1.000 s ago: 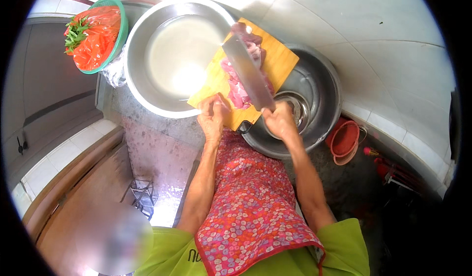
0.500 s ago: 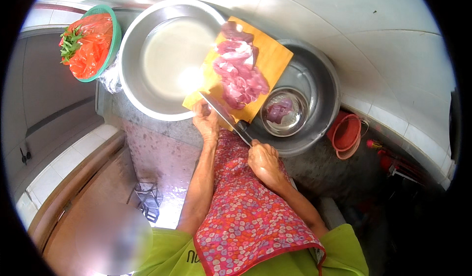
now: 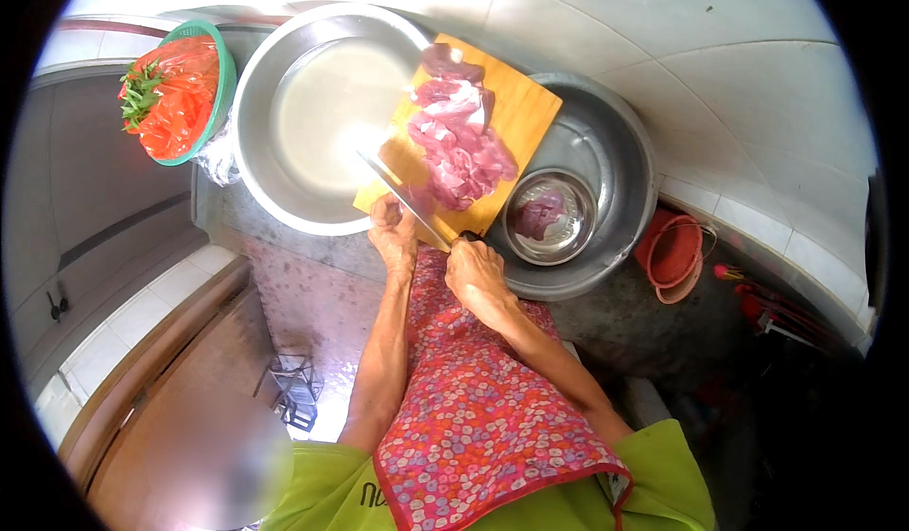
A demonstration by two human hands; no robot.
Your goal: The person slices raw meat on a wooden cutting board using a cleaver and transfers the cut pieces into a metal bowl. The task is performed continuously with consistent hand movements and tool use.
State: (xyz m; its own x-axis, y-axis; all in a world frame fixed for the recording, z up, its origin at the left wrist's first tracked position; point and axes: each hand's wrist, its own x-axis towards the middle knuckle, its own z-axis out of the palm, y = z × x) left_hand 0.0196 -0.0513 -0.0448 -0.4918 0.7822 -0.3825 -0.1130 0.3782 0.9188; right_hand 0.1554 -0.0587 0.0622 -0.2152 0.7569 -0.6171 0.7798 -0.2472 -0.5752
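Observation:
A yellow wooden cutting board [image 3: 521,110] bridges two basins and carries raw pink meat [image 3: 454,143]. My left hand [image 3: 391,231] is curled at the board's lower-left corner on a small piece of meat [image 3: 417,202], partly hidden by the blade. My right hand [image 3: 478,275] is closed around the knife [image 3: 398,188], whose blade slants up-left across that corner, beside my left fingers. The board's black handle lies just beyond my right hand.
A steel basin [image 3: 258,133] of cloudy water is left; a grey basin [image 3: 620,181] holds a steel bowl [image 3: 578,247] with meat, right. A green colander [image 3: 225,77] with red bag and greens sits far left. Tiled wall [image 3: 739,105] rises behind; red buckets [image 3: 672,256] stand right.
The knife swung from over the meat pile down to the board's lower-left corner, then moved up-left along it. My right hand came left, uncovering the bowl's meat. My left hand shifted slightly left.

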